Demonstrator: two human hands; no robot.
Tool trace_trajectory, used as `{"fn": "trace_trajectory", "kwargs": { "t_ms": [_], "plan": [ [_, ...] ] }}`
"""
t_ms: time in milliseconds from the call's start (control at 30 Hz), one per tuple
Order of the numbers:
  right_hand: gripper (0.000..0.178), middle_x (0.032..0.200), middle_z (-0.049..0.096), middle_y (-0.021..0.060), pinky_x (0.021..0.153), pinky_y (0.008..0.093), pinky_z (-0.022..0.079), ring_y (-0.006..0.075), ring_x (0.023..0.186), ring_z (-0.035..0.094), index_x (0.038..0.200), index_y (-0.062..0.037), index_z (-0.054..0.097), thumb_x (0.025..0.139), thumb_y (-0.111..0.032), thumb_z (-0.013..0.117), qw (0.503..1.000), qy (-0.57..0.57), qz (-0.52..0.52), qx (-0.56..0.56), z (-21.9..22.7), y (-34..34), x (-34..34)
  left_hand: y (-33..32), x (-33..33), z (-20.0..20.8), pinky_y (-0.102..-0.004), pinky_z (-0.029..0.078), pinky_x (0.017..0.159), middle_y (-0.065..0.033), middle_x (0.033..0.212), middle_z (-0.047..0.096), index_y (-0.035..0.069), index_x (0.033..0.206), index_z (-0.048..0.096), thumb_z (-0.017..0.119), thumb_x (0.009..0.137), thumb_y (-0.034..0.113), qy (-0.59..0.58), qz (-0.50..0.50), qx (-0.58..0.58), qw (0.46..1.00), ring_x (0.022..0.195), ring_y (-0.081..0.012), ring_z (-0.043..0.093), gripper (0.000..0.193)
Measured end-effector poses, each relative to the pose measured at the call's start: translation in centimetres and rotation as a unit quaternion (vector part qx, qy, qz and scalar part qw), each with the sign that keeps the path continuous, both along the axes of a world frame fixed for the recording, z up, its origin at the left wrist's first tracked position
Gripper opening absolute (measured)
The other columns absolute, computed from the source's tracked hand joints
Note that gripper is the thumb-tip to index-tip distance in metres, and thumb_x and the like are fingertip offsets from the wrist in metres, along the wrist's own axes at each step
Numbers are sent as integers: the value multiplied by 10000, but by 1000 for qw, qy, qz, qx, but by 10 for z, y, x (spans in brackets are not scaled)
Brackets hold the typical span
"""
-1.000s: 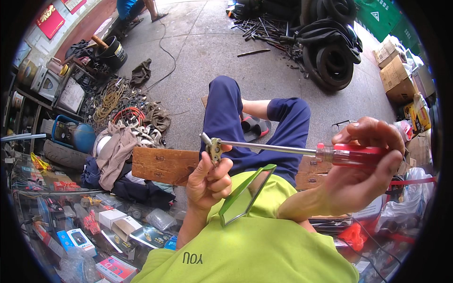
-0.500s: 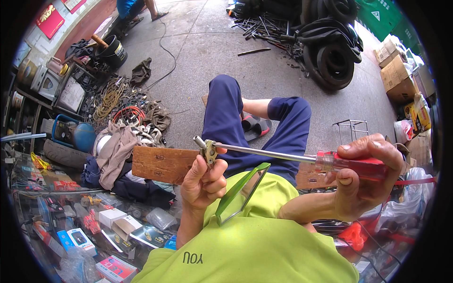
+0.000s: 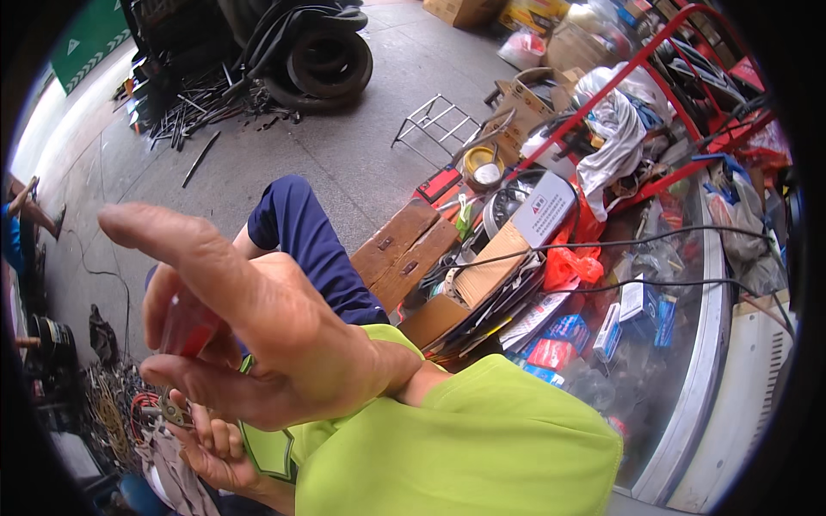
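Note:
Close in front of me, my right hand [image 3: 267,327] is closed on a screwdriver [image 3: 186,327]. Only part of its clear red handle shows between the fingers; the index finger sticks out past it. The shaft is hidden behind the hand. Lower down, my left hand [image 3: 219,451] pinches a small brass-coloured metal part [image 3: 175,414] between thumb and fingers. Whether the screwdriver's shaft still touches that part cannot be seen. A green-edged flap [image 3: 268,451] hangs at the front of my lime shirt, beside the left hand.
A wooden bench [image 3: 404,254] is under me. To its right are a cardboard box of flat sheets [image 3: 447,318], a red hand-truck frame [image 3: 602,95] and a glass-topped case [image 3: 688,378]. Ahead lie a wire rack [image 3: 437,125], tyres [image 3: 327,73] and scattered metal rods [image 3: 185,112].
The view has swung to the right, bringing the red frame and boxes in. My right hand now looks much nearer, its index finger stretched out. Both hands keep hold of their things.

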State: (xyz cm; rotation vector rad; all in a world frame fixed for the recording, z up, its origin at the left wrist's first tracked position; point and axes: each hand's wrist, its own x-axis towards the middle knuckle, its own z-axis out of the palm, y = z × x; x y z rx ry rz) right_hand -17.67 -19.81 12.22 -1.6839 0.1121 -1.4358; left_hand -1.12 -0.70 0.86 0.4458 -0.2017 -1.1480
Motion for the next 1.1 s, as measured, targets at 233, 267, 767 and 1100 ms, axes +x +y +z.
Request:
{"fn": "trace_trajectory", "kwargs": {
  "t_ms": [233, 267, 767, 1100],
  "plan": [
    [780, 697, 608, 87, 543, 321, 488, 217, 552, 604, 1466, 68, 167, 850, -29, 636, 996, -77, -44, 9, 0, -8, 1, -8, 7, 13, -189, 158, 329, 3, 685, 296, 35, 1439, 326, 381, 1046, 336, -16, -40, -7, 999, 433, -45, 169, 498],
    [769, 691, 601, 82, 538, 313, 485, 202, 544, 595, 1467, 69, 165, 861, -27, 629, 995, -89, -43, 14, 0, -9, 0, -9, 7, 15, -192, 156, 328, 6, 683, 291, 35, 1429, 337, 382, 1045, 339, -8, -47, -20, 999, 433, -46, 165, 491],
    [160, 639, 560, 140, 574, 416, 469, 304, 599, 597, 890, 3, 538, 788, -89, 621, 994, 4, -38, -100, -26, 1, 50, -16, -20, 14, -186, 219, 377, 16, 734, 388, 3, 1197, 484, 526, 1002, 210, -151, 107, 151, 971, 470, -42, 277, 287],
    [169, 702, 628, 189, 555, 418, 505, 345, 662, 658, 749, 37, 602, 694, -116, 650, 958, 242, 58, -140, -43, 18, 65, -6, -13, 4, -171, 217, 398, 27, 611, 360, -14, 1220, 499, 603, 956, 201, -261, 139, 164, 941, 441, -32, 270, 356]
  ]
}}
